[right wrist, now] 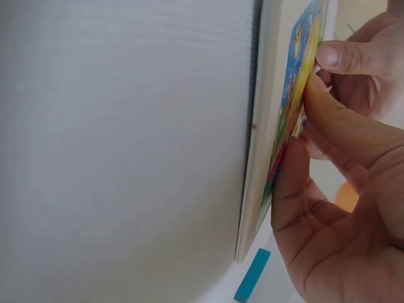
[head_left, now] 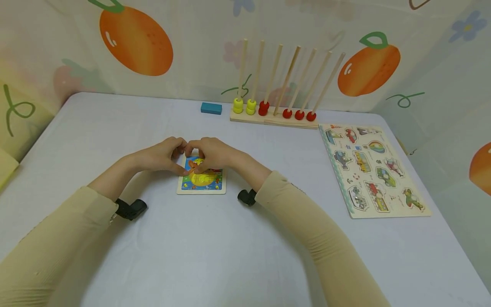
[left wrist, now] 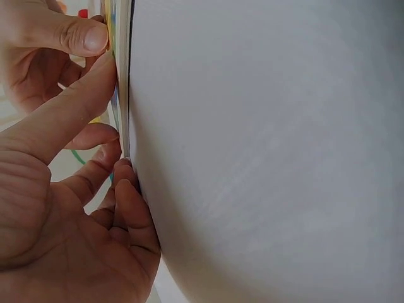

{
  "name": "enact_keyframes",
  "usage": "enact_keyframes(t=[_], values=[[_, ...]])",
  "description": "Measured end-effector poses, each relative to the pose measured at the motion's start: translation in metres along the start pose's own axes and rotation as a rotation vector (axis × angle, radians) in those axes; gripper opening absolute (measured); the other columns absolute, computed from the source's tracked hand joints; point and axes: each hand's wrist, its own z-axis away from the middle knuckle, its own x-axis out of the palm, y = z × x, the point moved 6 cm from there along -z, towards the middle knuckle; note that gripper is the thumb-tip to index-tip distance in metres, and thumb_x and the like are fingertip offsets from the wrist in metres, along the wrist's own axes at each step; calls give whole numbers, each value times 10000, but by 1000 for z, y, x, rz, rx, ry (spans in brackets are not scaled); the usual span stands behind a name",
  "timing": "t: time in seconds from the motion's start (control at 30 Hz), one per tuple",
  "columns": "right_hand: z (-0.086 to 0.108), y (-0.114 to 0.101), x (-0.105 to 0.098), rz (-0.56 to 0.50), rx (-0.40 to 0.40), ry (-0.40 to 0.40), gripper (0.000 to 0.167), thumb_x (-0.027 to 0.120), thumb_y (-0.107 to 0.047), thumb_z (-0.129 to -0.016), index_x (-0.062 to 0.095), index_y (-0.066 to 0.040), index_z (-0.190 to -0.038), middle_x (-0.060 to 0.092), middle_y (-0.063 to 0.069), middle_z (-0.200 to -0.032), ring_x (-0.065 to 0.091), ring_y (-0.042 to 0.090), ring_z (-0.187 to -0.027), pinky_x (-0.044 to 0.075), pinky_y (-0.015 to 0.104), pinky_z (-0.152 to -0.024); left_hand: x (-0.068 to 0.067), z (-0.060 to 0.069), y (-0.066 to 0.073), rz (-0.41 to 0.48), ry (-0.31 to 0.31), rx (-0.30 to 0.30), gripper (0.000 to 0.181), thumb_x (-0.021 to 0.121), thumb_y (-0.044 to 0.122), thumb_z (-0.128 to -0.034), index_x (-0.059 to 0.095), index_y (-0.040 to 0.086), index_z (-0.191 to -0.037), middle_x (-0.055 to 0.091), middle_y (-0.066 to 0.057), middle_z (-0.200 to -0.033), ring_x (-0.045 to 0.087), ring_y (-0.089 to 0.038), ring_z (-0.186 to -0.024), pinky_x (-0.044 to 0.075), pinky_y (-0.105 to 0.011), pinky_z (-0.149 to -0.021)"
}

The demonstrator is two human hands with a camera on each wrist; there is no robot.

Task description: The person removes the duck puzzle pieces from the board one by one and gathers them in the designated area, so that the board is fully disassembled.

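A small wooden jigsaw puzzle (head_left: 202,181) with a blue and yellow animal picture in a pale frame lies flat on the white table. My left hand (head_left: 164,156) holds it at the far left corner, its thumb on the picture and its other fingers bent at the board's edge. From the other side, my right hand (head_left: 213,153) presses thumb and forefinger onto the picture (right wrist: 291,95). Both thumbs come close together in the middle. The hands cover the puzzle's far edge, and whether a loose piece lies beneath the fingertips cannot be seen.
A teal block (head_left: 211,108) lies at the back, beside a wooden peg stand (head_left: 274,120) with yellow and red beads. To the right is a pale board (head_left: 347,179) with pictures of vehicles. A patterned cloth (head_left: 199,55) hangs behind the table (head_left: 184,251).
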Motion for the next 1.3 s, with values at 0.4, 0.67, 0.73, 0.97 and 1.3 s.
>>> enact_keyframes(t=[0.4,0.67,0.73,0.97,1.3], values=[[1,-3,1,-20,-2,-11,475,723,-237,-899,512,-190,-1323,543,56,-990,495,171,-937,393,196,-723,0,-1,-2,-6,-1,-2,577,812,242,-795,466,14,-1196,416,-149,-1084,377,-285,-1045,364,-347,-811],[0,-2,1,-44,-8,0,487,732,-230,-893,492,-184,-1314,545,57,-980,501,173,-921,396,195,-712,1,-1,-3,-2,-3,-1,563,810,238,-802,460,15,-1182,412,-153,-1102,377,-291,-1056,369,-358,-826],[1,-2,1,-59,-3,5,495,736,-226,-890,487,-171,-1314,553,67,-989,508,178,-920,404,194,-708,1,0,-3,-5,-3,3,578,810,244,-802,461,13,-1201,414,-160,-1109,380,-300,-1058,373,-360,-829],[1,-1,1,-49,7,21,471,736,-236,-889,510,-95,-1278,600,86,-1055,535,176,-930,441,178,-739,1,2,-4,11,18,23,552,793,205,-820,514,56,-1272,456,-143,-1178,393,-263,-1094,381,-347,-886],[-1,2,2,-67,13,16,465,746,-243,-882,511,-109,-1259,598,92,-1106,536,186,-968,466,195,-777,3,4,-8,-20,83,56,503,809,254,-816,551,60,-1201,491,-137,-1161,432,-255,-1085,404,-336,-876]])
